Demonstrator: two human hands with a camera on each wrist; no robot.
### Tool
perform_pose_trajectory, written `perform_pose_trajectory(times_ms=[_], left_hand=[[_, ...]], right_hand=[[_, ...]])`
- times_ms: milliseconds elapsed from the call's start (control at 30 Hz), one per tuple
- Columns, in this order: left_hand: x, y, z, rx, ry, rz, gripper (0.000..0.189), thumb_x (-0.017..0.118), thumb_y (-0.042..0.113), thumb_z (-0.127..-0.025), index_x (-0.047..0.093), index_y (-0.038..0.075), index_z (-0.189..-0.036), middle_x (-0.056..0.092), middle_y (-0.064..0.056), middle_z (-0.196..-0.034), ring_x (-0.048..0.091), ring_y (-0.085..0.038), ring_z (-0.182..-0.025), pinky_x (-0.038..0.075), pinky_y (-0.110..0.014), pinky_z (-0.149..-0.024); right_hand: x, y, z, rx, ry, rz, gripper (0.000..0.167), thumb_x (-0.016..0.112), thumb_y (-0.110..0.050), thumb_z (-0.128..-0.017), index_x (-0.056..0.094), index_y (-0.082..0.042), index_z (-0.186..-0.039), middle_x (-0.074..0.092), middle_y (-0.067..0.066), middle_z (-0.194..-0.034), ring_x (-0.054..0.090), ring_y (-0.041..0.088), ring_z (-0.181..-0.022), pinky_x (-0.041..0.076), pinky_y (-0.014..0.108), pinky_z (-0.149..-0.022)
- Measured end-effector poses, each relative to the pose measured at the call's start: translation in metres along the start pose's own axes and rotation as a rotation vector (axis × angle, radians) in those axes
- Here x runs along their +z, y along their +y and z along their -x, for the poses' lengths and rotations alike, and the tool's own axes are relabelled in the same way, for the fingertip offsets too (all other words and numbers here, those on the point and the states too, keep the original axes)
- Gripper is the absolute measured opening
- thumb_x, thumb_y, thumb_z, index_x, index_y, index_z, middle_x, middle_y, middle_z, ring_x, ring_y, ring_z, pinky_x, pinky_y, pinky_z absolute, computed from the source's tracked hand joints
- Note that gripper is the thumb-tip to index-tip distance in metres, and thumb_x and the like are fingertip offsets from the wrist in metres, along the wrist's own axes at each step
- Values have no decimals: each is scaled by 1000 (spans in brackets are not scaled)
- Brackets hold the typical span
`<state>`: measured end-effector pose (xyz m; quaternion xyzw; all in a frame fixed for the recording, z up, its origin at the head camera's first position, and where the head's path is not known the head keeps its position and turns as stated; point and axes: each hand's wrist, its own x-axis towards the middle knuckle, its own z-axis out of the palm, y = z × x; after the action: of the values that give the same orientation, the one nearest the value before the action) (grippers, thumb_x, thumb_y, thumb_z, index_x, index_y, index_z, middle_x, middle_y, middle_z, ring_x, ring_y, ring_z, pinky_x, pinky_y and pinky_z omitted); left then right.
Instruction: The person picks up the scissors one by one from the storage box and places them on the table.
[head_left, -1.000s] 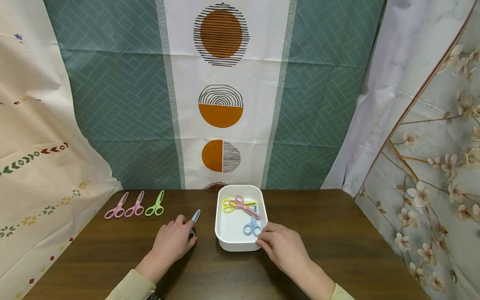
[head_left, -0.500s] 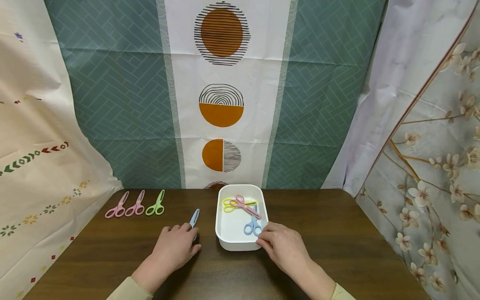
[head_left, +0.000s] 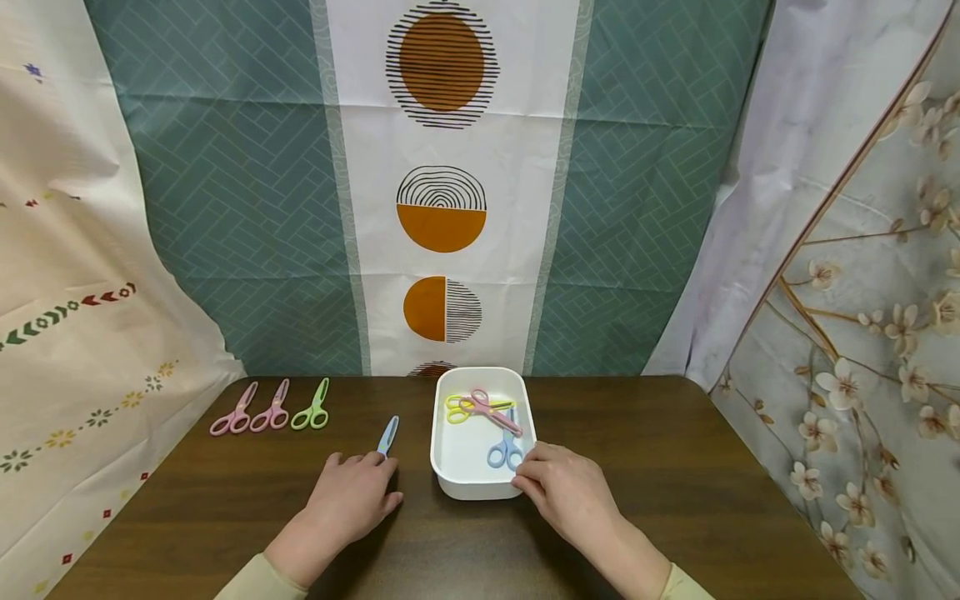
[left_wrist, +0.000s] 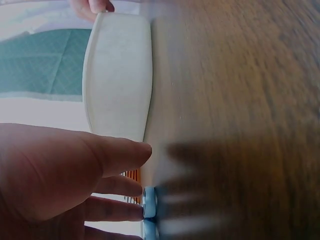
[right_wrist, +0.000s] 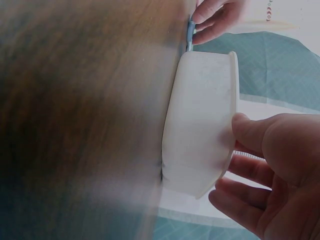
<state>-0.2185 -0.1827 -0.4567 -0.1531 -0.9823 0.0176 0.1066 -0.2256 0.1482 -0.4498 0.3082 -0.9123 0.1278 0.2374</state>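
Left hand (head_left: 348, 498) has shifted nearer, loose fingers now just touching the handles of the blue scissors (head_left: 387, 437), so these seem released on the table (head_left: 637, 433), left of the white box (head_left: 467, 454) whose near-right rim the right hand (head_left: 564, 490) pinches.

Left hand (head_left: 351, 497) slightly back, fingers straighter

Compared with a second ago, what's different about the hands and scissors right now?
The left hand has drawn back slightly toward the person. Its thumb has come away from the blue scissors, so the pinch looks loosened; straighter fingers now touch the handles. The right hand still pinches the white tray at its near corner. The tray and the scissors inside it stayed put.
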Motion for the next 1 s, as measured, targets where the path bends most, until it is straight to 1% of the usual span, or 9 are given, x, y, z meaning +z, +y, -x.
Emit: perform_pose_trajectory(times_ms=[100,233,400,500,633,767,900,1000], left_hand=[[0,0,0,0,3,7,40,89,39,-93,76,7,-115,74,-12,-112,74,-36,-99,51,-65,-90],[1,-1,0,2,-3,16,41,89,37,-93,76,6,-116,73,-12,-112,74,-37,-101,51,-66,-91],[1,-4,-2,3,-20,21,42,87,38,-95,75,7,-120,75,-14,-119,74,-39,-106,52,-67,-92],[2,-6,-4,0,-28,30,43,86,38,-96,75,6,-123,75,-16,-126,73,-40,-113,51,-68,-94],[2,-10,-6,-12,-46,41,46,84,38,-98,75,5,-128,73,-18,-134,71,-41,-121,49,-71,-97],[3,-14,-9,-27,-61,39,47,82,39,-100,75,5,-131,72,-18,-138,70,-41,-124,47,-73,-100],[5,-16,-13,-43,-63,33,46,82,40,-100,75,6,-132,72,-17,-138,69,-42,-124,47,-73,-100],[8,-19,-17,-56,-55,28,45,82,40,-100,75,7,-129,73,-16,-134,70,-42,-120,48,-72,-97]], right_hand=[[0,0,0,1,4,-3,8,91,-27,-94,84,-22,-91,72,-10,-94,66,11,-88,59,33,-73],[1,1,0,-5,10,-3,8,91,-26,-93,84,-23,-91,72,-11,-95,68,11,-89,59,34,-74],[1,1,0,-1,6,-2,8,91,-27,-93,85,-23,-91,73,-10,-95,68,11,-89,60,34,-74],[0,1,0,2,3,-1,8,91,-27,-93,85,-22,-92,73,-10,-95,68,12,-89,60,35,-74],[0,1,-1,-2,5,1,8,91,-27,-93,85,-22,-92,73,-10,-96,69,12,-90,60,35,-75],[-1,1,-1,-3,8,1,8,91,-27,-93,85,-22,-92,74,-10,-96,70,11,-91,60,35,-75],[-1,0,0,-3,13,0,7,92,-26,-92,85,-23,-92,74,-11,-96,70,11,-91,60,34,-74],[-1,0,0,-5,16,-3,7,92,-24,-91,85,-23,-91,73,-11,-95,70,11,-91,60,34,-74]])
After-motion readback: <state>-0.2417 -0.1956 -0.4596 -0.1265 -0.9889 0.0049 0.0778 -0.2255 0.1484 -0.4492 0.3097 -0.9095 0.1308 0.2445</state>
